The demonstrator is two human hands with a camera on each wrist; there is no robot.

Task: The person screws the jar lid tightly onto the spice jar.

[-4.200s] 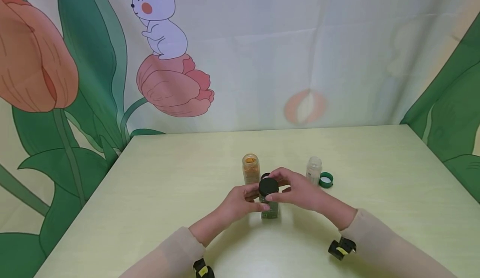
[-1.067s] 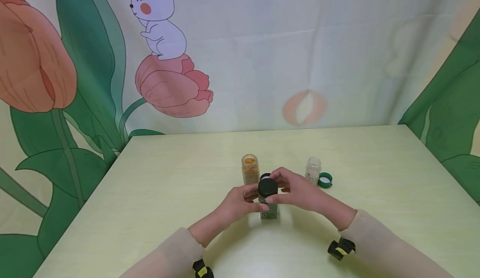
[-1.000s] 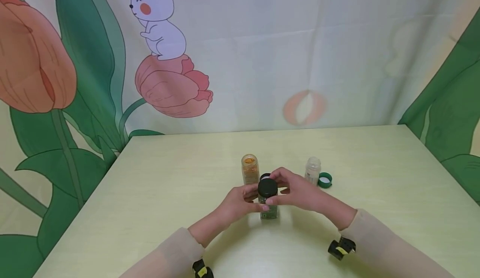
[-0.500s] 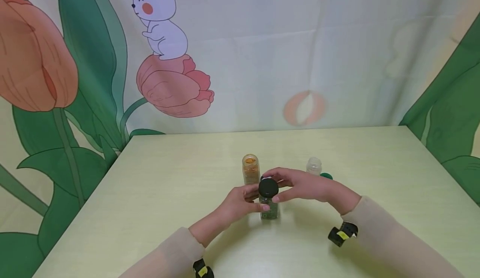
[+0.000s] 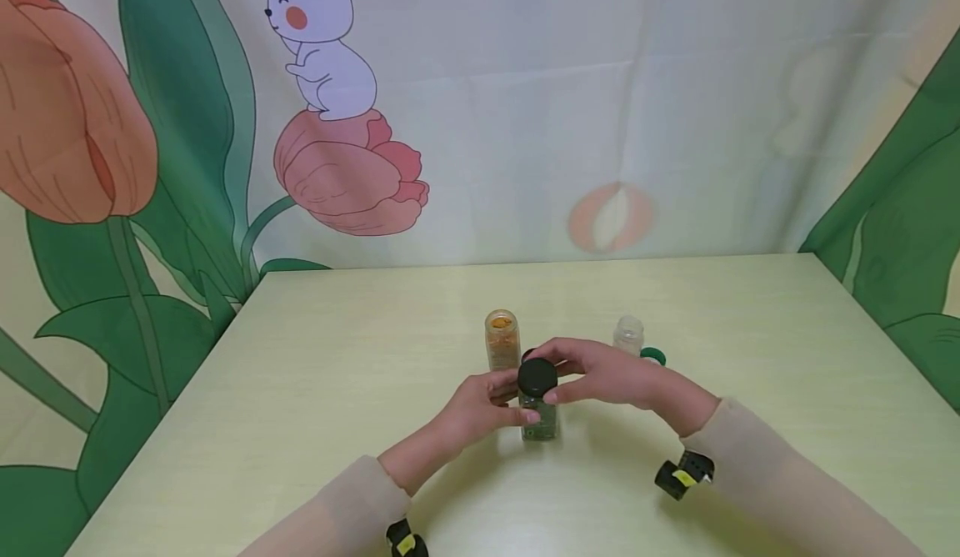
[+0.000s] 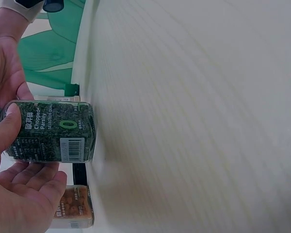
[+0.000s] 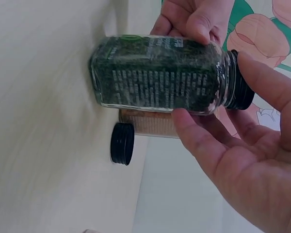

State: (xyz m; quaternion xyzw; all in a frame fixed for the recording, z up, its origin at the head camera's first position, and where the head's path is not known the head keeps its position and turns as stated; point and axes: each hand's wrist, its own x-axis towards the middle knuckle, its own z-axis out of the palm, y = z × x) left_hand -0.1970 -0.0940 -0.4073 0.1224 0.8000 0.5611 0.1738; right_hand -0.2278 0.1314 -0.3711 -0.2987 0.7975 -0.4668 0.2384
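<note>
A glass jar of chopped parsley [image 6: 53, 131] with a black lid [image 5: 537, 377] stands upright on the table. My left hand [image 5: 478, 407] grips its body from the left, thumb across the front label and fingers behind. My right hand [image 5: 611, 373] is curled about the lid from the right, with one finger [image 7: 247, 68] against the lid's edge and another fingertip at the glass below. Behind this jar stands an uncapped jar of orange-brown seasoning [image 5: 502, 340]. A loose black cap [image 7: 122, 143] sits beside it, mostly hidden in the head view.
Behind my right hand stand a small clear bottle [image 5: 628, 335] and a green cap [image 5: 653, 356], both partly covered. The pale table [image 5: 360, 357] ends at a printed curtain [image 5: 510, 157]. A small black camera is strapped on each wrist.
My right wrist has turned and risen slightly, and its thumb has shifted right along the lid. It now covers more of the green cap. The left hand and parsley jar stay in place.
</note>
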